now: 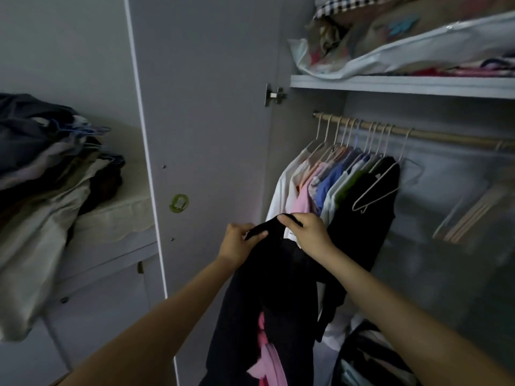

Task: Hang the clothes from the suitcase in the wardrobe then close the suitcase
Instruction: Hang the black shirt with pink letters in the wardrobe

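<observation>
Wardrobe rail (418, 133) at 1 o'clock; left hand (237, 240) & right hand (306, 232) fingers pinch black top (278, 288) at neckline. Soft, light, floppy; hold by shoulders.

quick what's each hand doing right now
Left hand: pinching the black garment at its top.
Right hand: gripping the same garment's top.

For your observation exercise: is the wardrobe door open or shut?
Open: the wardrobe door stands swung aside, exposing the rail of hung clothes.
</observation>
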